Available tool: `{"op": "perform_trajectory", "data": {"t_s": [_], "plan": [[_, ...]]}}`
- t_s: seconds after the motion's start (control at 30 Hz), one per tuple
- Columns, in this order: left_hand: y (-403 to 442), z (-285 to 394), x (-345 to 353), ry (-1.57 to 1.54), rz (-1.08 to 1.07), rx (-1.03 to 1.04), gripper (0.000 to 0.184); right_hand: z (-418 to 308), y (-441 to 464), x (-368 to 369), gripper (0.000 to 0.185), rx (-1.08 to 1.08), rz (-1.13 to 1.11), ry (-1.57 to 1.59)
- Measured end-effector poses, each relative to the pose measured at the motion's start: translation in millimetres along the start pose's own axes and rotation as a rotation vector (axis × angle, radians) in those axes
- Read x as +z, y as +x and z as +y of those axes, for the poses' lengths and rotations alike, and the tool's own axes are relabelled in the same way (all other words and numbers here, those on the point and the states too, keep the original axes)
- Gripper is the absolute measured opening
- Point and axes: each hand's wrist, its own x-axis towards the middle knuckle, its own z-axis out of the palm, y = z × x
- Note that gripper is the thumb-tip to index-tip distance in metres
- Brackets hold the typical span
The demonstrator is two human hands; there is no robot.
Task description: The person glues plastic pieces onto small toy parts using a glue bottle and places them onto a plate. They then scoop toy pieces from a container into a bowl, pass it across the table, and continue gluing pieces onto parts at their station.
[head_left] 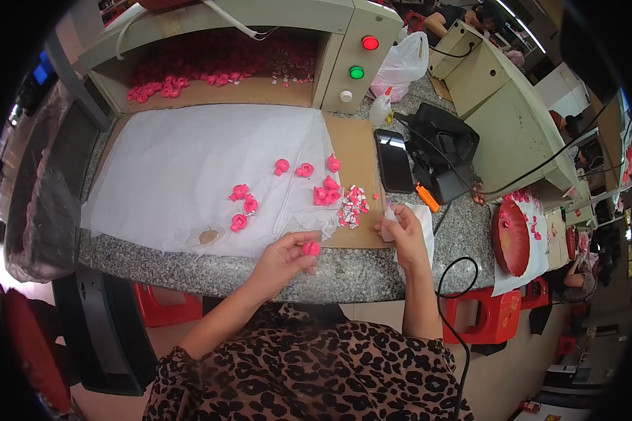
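My left hand (286, 259) is closed around a small pink plastic piece (311, 248), just over the front edge of the counter. In my right hand (405, 234) is a small translucent squeeze bottle (389, 224), its narrow tip pointing away from me. Between and beyond the hands lies a pile of tiny pink and white bits (353, 207) on brown cardboard (358, 144). A cluster of pink pieces (326, 193) sits beside that pile. More rounded, hollow pink pieces (239, 222) are scattered on the white paper (182, 161).
Behind the paper stands a machine (338, 70) with lit buttons, its opening heaped with pink pieces (189, 74). To the right are a phone (395, 161), an orange cutter (427, 198), a black bag (446, 144), a red-tipped bottle (380, 109) and a red basin (511, 238). A black cable (439, 288) hangs nearby.
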Motion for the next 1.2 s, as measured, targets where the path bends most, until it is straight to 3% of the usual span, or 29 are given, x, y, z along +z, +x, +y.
{"op": "perform_trajectory", "data": {"t_s": [0.07,0.1,0.17,0.43,0.53,0.6,0.63,0.7,1.2], "plan": [[0,0,1,-0.026,0.005,0.013,0.037,5,2,5,0.02,-0.227,0.133,-0.633],[-1,-1,2,-0.032,0.008,0.008,0.037,8,4,7,0.02,-0.22,0.132,-0.636],[0,-1,1,-0.047,0.021,0.0,0.036,14,13,13,0.013,-0.5,0.217,-0.918],[1,-1,0,-0.029,0.024,0.017,0.032,8,16,23,0.016,-0.448,0.283,-1.097],[1,-5,-1,-0.045,0.045,0.016,0.026,3,10,27,0.019,-0.556,0.288,-1.041],[1,-6,-1,-0.043,0.054,0.034,0.023,-8,-12,36,0.02,0.033,0.171,-0.184],[2,-6,-1,-0.042,0.045,0.057,0.021,-5,-23,44,0.02,0.035,0.168,-0.182],[2,-6,0,-0.04,0.034,0.076,0.02,5,-45,67,0.01,0.216,0.013,0.316],[-1,-3,2,0.002,0.034,0.074,0.018,18,-59,98,0.01,0.319,-0.029,0.501]]}}
